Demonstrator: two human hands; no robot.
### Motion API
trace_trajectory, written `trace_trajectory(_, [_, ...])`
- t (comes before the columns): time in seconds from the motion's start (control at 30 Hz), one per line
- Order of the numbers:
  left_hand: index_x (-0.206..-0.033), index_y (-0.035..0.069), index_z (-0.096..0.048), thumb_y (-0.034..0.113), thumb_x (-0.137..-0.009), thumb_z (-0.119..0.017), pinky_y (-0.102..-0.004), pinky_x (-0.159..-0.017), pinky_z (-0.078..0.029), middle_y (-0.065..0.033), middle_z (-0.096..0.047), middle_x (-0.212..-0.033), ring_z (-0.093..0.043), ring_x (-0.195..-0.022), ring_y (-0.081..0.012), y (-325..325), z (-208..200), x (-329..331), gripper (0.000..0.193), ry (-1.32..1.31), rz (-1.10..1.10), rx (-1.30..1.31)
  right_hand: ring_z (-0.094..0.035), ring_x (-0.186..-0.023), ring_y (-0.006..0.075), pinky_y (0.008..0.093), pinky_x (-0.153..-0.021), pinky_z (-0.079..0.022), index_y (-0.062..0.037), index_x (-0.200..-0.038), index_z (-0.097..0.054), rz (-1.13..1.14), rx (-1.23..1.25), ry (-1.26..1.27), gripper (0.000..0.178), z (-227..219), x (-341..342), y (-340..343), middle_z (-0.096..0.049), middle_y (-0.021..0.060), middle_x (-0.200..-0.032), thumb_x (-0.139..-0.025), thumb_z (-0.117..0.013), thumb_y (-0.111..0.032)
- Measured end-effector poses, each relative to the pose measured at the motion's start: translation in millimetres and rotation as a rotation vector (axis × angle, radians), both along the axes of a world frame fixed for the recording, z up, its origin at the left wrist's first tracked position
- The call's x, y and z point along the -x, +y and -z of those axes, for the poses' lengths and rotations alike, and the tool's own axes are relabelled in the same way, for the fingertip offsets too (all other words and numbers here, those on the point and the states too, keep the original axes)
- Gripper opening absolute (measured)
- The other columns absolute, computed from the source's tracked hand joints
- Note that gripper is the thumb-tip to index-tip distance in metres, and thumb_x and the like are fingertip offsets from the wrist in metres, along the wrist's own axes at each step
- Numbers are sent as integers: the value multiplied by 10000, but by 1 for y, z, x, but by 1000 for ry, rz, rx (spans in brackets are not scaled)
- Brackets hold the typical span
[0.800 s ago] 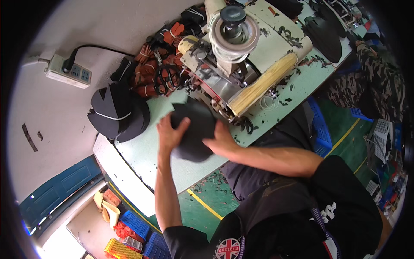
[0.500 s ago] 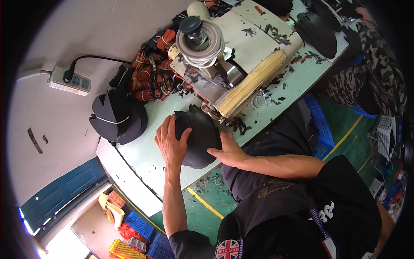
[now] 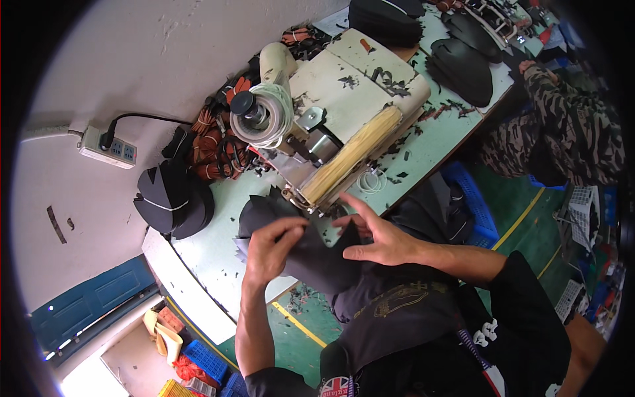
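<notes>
I hold a dark fabric piece (image 3: 311, 255) over the near edge of the pale green worktable (image 3: 211, 245), just in front of a cream sewing machine (image 3: 344, 99). My left hand (image 3: 271, 248) pinches the piece's left side with thumb and fingers. My right hand (image 3: 374, 238) grips its right side, the index finger stretched toward the machine's needle area (image 3: 317, 208). The fabric hangs partly down over my lap.
A stack of dark cut pieces (image 3: 172, 202) lies at the table's left end, with brown-orange bundles (image 3: 215, 145) behind it. A power strip (image 3: 109, 147) is on the wall. More dark pieces (image 3: 463, 63) lie far right, beside another person's camouflage sleeve (image 3: 562, 112). Blue crates (image 3: 202, 360) sit on the floor.
The dark piece has come off the tabletop toward me. Both hands shifted from pressing it flat near the machine to gripping its edges at the table's near side.
</notes>
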State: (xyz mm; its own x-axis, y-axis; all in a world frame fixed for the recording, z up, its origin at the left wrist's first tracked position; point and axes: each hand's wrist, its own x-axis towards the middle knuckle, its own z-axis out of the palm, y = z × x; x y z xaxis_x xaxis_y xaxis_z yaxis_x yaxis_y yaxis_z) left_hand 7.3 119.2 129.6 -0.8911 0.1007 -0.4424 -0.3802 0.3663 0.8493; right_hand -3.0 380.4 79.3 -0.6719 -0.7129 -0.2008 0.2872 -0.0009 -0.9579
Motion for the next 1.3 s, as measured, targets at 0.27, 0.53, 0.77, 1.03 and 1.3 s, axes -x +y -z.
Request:
trace_trajectory(0.27, [-1086,15,-714,162,-890,-702,-244,-716,-498,-39,-722,-866,-626,-760,-79,40,36,38,246,148,-434,54,-634,-901,110,294,-790,-516,-84,-1396,-478,53,-247,246,534,-29,68,13,-659,106,-1159,-879,-576,2])
trace_trajectory(0.53, [-969,7,-725,212,-837,-732,-248,-649,-490,-57,-713,-771,-629,-676,-99,66,28,58,244,64,-602,234,-645,-869,110,268,-790,-506,8,-1131,-667,86,-392,289,274,-20,110,6,-716,91,-1020,-883,-553,-12])
trace_trajectory(0.77, [-923,-2,-708,206,-829,-721,-299,-656,-501,-95,-709,-751,-647,-663,-147,66,33,65,228,99,-620,269,-647,-825,127,283,-741,-496,-12,-1130,-678,16,-487,395,316,-30,126,-6,-722,102,-982,-861,-511,-21])
trace_trajectory(1.03, [-935,-2,-661,157,-883,-663,-320,-714,-521,-118,-713,-794,-692,-744,-198,70,23,79,168,139,-577,143,-566,-927,79,229,-849,-462,-12,-1295,-562,557,-139,-274,403,-41,40,14,-622,47,-1100,-892,-560,-11])
trace_trajectory(1.3, [-1186,52,-657,67,-848,-663,-377,-926,-499,-157,-641,-1211,-631,-1063,-292,-42,67,8,338,129,-343,545,-650,-948,223,315,-864,-525,2,-1472,-342,841,-153,1101,613,-71,116,63,-644,192,-1147,-893,-512,108])
